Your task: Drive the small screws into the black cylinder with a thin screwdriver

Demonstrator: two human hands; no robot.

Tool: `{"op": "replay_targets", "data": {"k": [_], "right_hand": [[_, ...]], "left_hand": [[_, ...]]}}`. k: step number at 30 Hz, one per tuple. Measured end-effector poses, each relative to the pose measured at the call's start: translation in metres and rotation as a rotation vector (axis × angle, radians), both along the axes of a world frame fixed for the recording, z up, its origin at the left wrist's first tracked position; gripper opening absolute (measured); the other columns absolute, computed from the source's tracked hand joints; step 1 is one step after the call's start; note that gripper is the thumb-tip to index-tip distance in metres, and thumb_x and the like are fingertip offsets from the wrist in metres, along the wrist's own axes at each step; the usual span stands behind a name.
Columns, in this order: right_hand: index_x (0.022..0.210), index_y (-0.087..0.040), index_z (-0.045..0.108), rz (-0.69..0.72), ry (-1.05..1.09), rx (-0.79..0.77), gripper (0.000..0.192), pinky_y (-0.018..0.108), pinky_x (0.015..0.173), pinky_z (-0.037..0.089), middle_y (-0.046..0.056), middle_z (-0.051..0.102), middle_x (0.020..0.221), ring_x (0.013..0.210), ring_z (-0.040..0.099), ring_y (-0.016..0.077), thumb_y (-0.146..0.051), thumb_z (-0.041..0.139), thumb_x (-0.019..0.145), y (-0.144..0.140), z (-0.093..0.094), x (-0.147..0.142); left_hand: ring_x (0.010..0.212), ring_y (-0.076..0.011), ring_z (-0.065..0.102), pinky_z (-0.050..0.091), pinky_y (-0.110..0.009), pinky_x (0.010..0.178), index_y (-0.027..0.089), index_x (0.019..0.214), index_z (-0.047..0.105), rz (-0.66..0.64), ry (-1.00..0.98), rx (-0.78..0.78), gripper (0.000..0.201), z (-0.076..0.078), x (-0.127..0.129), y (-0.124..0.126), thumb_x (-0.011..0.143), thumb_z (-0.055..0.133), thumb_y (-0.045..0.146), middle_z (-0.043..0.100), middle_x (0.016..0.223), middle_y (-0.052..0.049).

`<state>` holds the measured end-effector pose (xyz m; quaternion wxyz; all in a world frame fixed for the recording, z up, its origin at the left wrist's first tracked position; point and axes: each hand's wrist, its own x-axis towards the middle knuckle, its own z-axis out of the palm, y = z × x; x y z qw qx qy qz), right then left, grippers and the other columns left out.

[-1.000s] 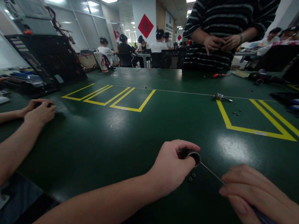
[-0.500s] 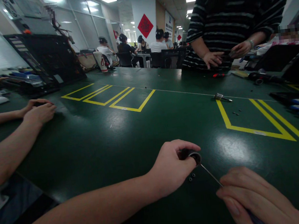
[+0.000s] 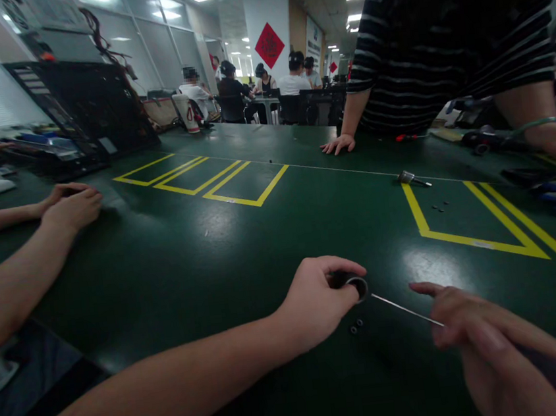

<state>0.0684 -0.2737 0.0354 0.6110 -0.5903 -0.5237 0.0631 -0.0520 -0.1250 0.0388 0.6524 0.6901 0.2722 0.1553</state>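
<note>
Head view: left hand point(image 3: 318, 303) pinches ring point(image 3: 356, 287); right hand point(image 3: 496, 344) grips screwdriver point(image 3: 405, 310), shaft pointing left into it

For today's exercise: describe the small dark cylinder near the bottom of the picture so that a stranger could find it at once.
Start at the green table and drop to its near edge, where the wearer's left hand rests. Pinched in that hand is the small dark cylinder, its silver-rimmed open end facing the thin screwdriver shaft held by the right hand. Unlike the two tiny loose rings beside it, it is gripped.

No legible text on anything.
</note>
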Motion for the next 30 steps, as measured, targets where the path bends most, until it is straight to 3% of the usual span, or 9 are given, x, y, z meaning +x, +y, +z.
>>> {"op": "replay_targets", "data": {"k": [5, 9, 14, 18, 20, 25, 30], "right_hand": [[0.053, -0.020, 0.055, 0.049, 0.267, -0.222, 0.034, 0.031, 0.080, 0.049, 0.000, 0.054, 0.054, 0.071, 0.060, 0.0172, -0.034, 0.050, 0.084, 0.008, -0.008, 0.010], [0.058, -0.019, 0.057, 0.102, 0.213, -0.357, 0.033, 0.029, 0.078, 0.048, 0.000, 0.055, 0.057, 0.072, 0.060, 0.0172, -0.035, 0.048, 0.085, 0.009, -0.015, 0.014], [0.058, -0.020, 0.055, 0.113, 0.129, -0.405, 0.035, 0.022, 0.053, 0.047, -0.001, 0.052, 0.056, 0.060, 0.057, 0.0140, -0.035, 0.044, 0.087, 0.012, -0.012, 0.011], [0.057, -0.020, 0.054, 0.083, -0.036, -0.415, 0.035, 0.019, 0.044, 0.045, -0.001, 0.055, 0.054, 0.059, 0.060, 0.0137, -0.035, 0.045, 0.087, 0.016, -0.002, 0.005], [0.056, -0.021, 0.053, 0.083, -0.150, -0.365, 0.034, 0.019, 0.048, 0.048, -0.002, 0.056, 0.054, 0.056, 0.059, 0.0127, -0.032, 0.045, 0.087, 0.016, 0.003, 0.003], [0.059, -0.020, 0.050, 0.137, -0.460, -0.226, 0.027, 0.029, 0.075, 0.051, -0.004, 0.050, 0.051, 0.048, 0.053, 0.0103, -0.020, 0.045, 0.085, 0.013, 0.011, -0.003], [0.061, -0.019, 0.047, 0.111, -0.539, -0.169, 0.023, 0.031, 0.080, 0.049, -0.004, 0.049, 0.053, 0.049, 0.052, 0.0095, -0.013, 0.045, 0.083, 0.010, 0.010, -0.002]], "left_hand": [[0.090, -0.0157, 0.061, 0.050, -0.032, 0.082, 0.016, 0.099, 0.064, 0.062, 0.019, -0.019, 0.029, 0.002, 0.002, 0.002, 0.072, 0.057, 0.010, 0.066, 0.101, -0.007], [0.089, -0.0158, 0.061, 0.051, -0.032, 0.081, 0.014, 0.098, 0.064, 0.067, -0.001, -0.035, 0.027, 0.005, 0.003, 0.000, 0.072, 0.057, 0.009, 0.066, 0.100, -0.008], [0.085, -0.0165, 0.062, 0.051, -0.033, 0.079, 0.013, 0.095, 0.065, 0.033, 0.019, -0.024, 0.024, 0.008, 0.001, 0.000, 0.072, 0.058, 0.011, 0.067, 0.094, -0.008], [0.088, -0.0168, 0.061, 0.050, -0.035, 0.081, 0.013, 0.095, 0.064, 0.037, 0.009, -0.038, 0.023, 0.006, 0.002, 0.000, 0.072, 0.058, 0.012, 0.066, 0.096, -0.008], [0.090, -0.0171, 0.060, 0.049, -0.036, 0.084, 0.014, 0.095, 0.064, 0.058, 0.006, -0.053, 0.024, 0.004, 0.003, 0.000, 0.073, 0.057, 0.011, 0.065, 0.098, -0.008], [0.094, -0.0184, 0.059, 0.046, -0.038, 0.088, 0.014, 0.100, 0.059, 0.112, -0.004, -0.146, 0.031, 0.005, 0.007, -0.001, 0.070, 0.058, 0.006, 0.062, 0.103, -0.009], [0.094, -0.0181, 0.059, 0.048, -0.038, 0.086, 0.014, 0.100, 0.053, 0.124, -0.055, -0.241, 0.034, 0.006, 0.005, 0.000, 0.068, 0.060, 0.004, 0.060, 0.106, -0.009]]}}
